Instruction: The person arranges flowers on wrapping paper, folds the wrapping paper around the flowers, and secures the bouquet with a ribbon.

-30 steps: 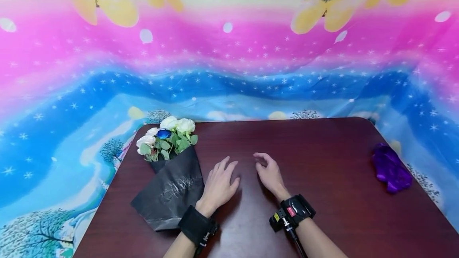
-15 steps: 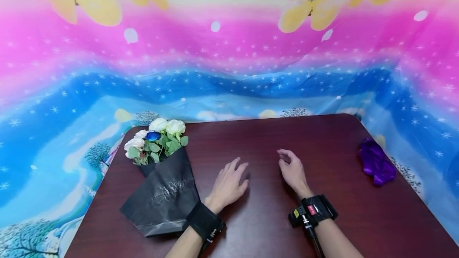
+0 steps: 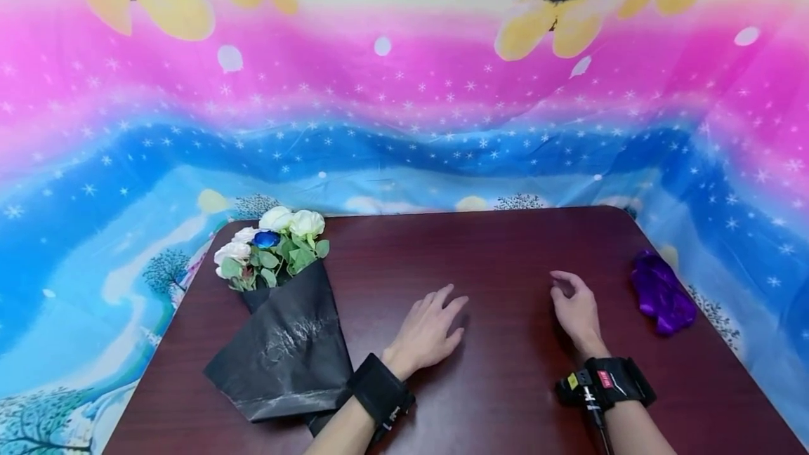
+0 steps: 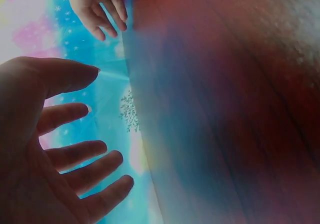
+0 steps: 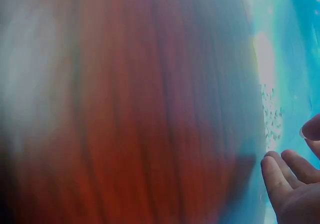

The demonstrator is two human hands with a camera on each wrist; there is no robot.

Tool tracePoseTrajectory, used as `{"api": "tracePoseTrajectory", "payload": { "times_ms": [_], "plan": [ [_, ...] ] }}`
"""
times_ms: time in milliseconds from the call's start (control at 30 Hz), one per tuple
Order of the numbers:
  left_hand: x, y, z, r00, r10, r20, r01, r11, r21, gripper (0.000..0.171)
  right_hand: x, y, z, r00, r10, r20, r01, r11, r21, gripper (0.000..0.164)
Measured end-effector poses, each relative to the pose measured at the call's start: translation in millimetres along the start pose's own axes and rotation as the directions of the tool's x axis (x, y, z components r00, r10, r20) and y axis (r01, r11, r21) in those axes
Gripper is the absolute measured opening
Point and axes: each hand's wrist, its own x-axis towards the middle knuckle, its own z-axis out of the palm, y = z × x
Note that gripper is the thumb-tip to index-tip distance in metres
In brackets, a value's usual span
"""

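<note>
We saw the bouquet (image 3: 281, 314) lying on the L side of the dark red-brown tbl (image 3: 480, 251), flower end twd the far edge. Its blk wrapping (image 3: 287, 360) was creased & flared twd the near L; white roses (image 3: 306, 223), a blue rose (image 3: 266, 239) & green leaves (image 3: 302, 258) showed at the top. The L hand (image 3: 425, 332) was just R of the wrapping, back of hand up, fingers straight & spread, thumb out to the side. We couldn't tell if it touched the tbl.

The R hand (image 3: 576, 311) was well apart from the L, w/ fingers loosely bent & a gap btwn thumb & index. In the R wrist view we got only a few relaxed fingers at the lower R edge.

The crumpled purple cloth (image 3: 663, 293), shiny, lay nr the R edge of the tbl, to the R of the R hand. Each wrist wore a blk strap, L strap (image 3: 380, 388) & R strap (image 3: 619, 379), the R one w/ a cable (image 3: 594, 413). Behind it all we had a pink-&-blue backdrop (image 3: 404, 111) w/ snowflakes.
</note>
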Motion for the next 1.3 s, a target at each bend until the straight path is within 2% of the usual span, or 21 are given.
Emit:
{"api": "tracePoseTrajectory", "payload": {
  "times_ms": [167, 433, 633, 833, 933, 1067, 1133, 1300],
  "plan": [
    [7.9, 5.0, 2.2, 1.0, 0.011, -0.004, -0.011, 1.0, 0.018, 0.047, 1.4, 6.7, -15.9, 1.0, 0.004, 0.017, -0.004, 1.0, -0.017, 0.036],
    [28.5, 21.5, 4.4, 0.997, 0.071, 0.01, -0.071, 0.997, 0.027, 0.045, 6.6, 20.4, -53.8, 0.997, 0.056, -0.045, -0.061, 0.992, -0.108, 0.039],
    [47.3, 32.6, 2.7, 0.996, 0.088, 0.019, -0.089, 0.995, 0.052, 0.045, 15.3, 28.1, -77.6, 0.994, 0.057, -0.093, -0.073, 0.982, -0.172, 0.041],
    [59.1, 46.3, 6.3, 0.994, 0.095, 0.056, -0.098, 0.993, 0.068, 0.046, 20.2, 40.3, -92.7, 0.982, 0.078, -0.171, -0.111, 0.975, -0.191, 0.041],
    [61.7, 51.3, 10.3, 0.992, 0.096, 0.08, -0.103, 0.992, 0.077, 0.047, 22.6, 45.6, -96.7, 0.98, 0.086, -0.178, -0.119, 0.975, -0.186, 0.042],
    [64.1, 55.9, 13.1, 0.992, 0.095, 0.078, -0.102, 0.991, 0.088, 0.047, 27.4, 49.1, -102.6, 0.98, 0.092, -0.175, -0.126, 0.973, -0.195, 0.043],
    [64.6, 58.7, 13.6, 0.992, 0.102, 0.079, -0.109, 0.99, 0.085, 0.046, 29.9, 51.2, -106.8, 0.98, 0.075, -0.187, -0.114, 0.972, -0.208, 0.043],
    [64.0, 65.6, 15.2, 0.989, 0.109, 0.098, -0.117, 0.99, 0.077, 0.045, 35.3, 58.8, -118.2, 0.983, -0.043, -0.178, -0.012, 0.955, -0.296, 0.042]
  ]
}}
